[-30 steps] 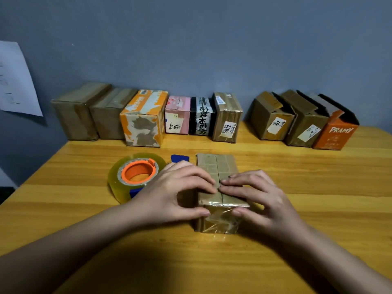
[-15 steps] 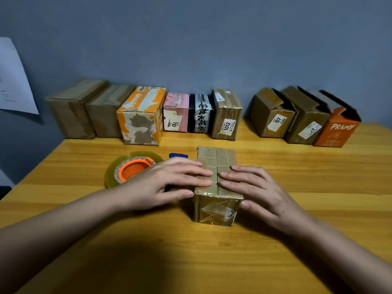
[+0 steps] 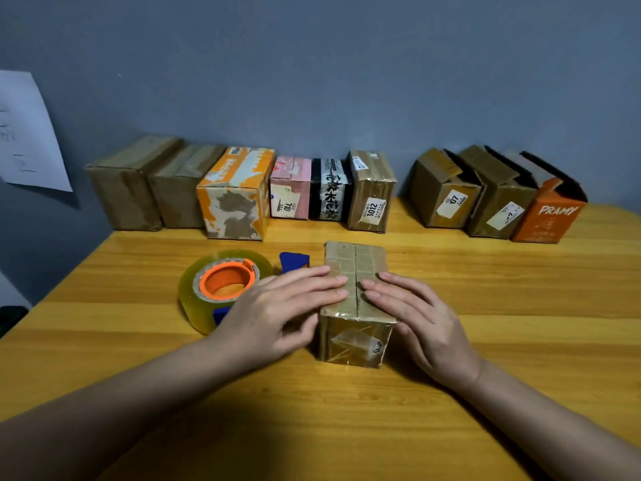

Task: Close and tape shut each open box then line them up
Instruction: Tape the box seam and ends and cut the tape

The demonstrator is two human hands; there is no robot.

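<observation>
A small brown cardboard box (image 3: 353, 262) stands in the middle of the wooden table (image 3: 520, 300), its two top flaps folded down and meeting at a centre seam. My left hand (image 3: 281, 307) lies flat on the left flap with straight fingers, thumb against the box's left side. My right hand (image 3: 419, 314) presses the right flap the same way. A roll of clear tape (image 3: 222, 286) on an orange and blue dispenser sits just left of the box, partly behind my left hand.
Several shut boxes (image 3: 236, 199) stand in a row along the grey wall at the back left. Three boxes with raised flaps, the last an orange one (image 3: 544, 216), stand at the back right. A paper sheet (image 3: 27, 133) hangs on the left wall.
Both hands have flattened their fingers and slid slightly back along the box top. The view has shifted a little; the box stays in place.
</observation>
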